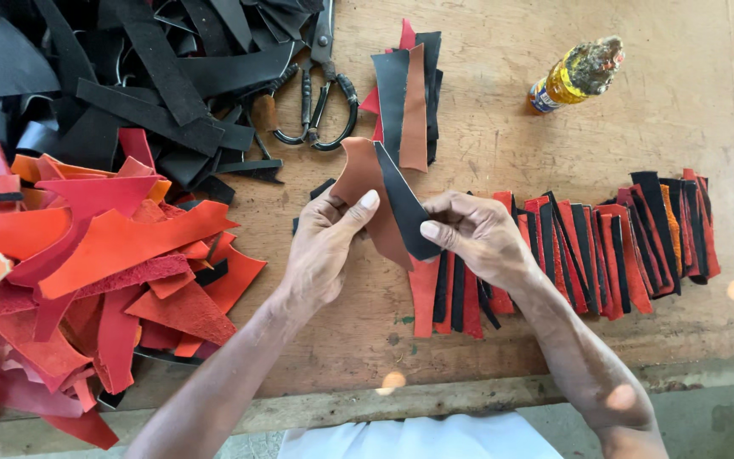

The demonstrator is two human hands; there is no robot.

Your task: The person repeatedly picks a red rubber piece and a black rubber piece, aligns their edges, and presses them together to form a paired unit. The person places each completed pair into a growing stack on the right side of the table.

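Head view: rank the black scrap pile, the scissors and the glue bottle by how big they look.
1. black scrap pile, largest by far, filling the top-left corner and cut by the frame edge.
2. scissors, partly hidden at the top edge.
3. glue bottle, smallest, though close to the visible part of the scissors.

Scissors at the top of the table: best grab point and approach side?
Take the scissors by the looped handles, coming from the near, open table side. The loops lie bare on the wooden table, pointing toward the person, while the blades run up under the black leather scraps. Probably easiest for the left hand, which is nearest.
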